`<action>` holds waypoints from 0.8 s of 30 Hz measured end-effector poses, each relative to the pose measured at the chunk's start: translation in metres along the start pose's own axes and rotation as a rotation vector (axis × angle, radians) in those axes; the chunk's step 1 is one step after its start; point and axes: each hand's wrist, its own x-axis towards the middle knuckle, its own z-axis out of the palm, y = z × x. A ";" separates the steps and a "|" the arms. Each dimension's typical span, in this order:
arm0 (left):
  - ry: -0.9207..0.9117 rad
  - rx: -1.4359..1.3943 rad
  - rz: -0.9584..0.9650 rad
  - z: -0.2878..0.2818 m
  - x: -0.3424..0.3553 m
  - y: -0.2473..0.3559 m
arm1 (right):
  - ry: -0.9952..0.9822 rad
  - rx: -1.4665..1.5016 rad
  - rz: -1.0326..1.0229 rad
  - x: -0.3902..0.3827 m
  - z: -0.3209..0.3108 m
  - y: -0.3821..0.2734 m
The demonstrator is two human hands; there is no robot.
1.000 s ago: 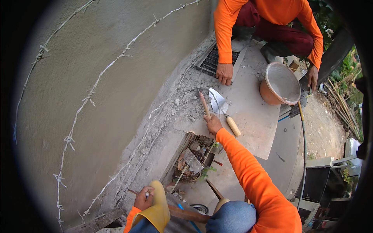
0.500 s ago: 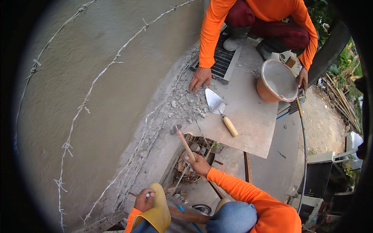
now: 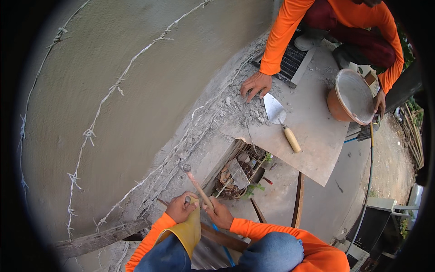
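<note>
My right hand (image 3: 220, 213) grips the wooden handle of a small hammer (image 3: 195, 185), whose head points up toward the rough concrete edge (image 3: 181, 149). My left hand (image 3: 180, 208) is closed around a metal chisel, whose tip (image 3: 187, 198) shows just above the fist, next to a yellow rubber glove (image 3: 188, 229) draped over my knee. Both hands sit close together at the base of the grey plastered wall (image 3: 136, 90).
Another person in orange sleeves crouches at the top, one hand (image 3: 256, 85) on concrete rubble, the other on an orange bucket (image 3: 351, 97). A trowel (image 3: 281, 120) lies on a flat board (image 3: 308, 136). A debris-filled drain hole (image 3: 238, 174), a metal grate (image 3: 290, 63) and a hose (image 3: 369, 167) are nearby.
My right hand has pulled back from the board with the hammer and come down beside my left hand. The other person's hand has shifted left onto the rubble.
</note>
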 end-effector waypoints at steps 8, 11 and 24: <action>-0.156 -0.073 -0.065 0.007 0.001 -0.008 | -0.035 0.026 -0.007 -0.012 0.007 0.002; -0.101 -0.337 0.108 0.018 0.002 -0.016 | -0.154 -0.020 0.045 -0.039 0.016 0.012; 0.257 -0.499 0.348 0.043 0.002 -0.087 | 0.706 -0.232 -0.170 0.038 -0.157 0.003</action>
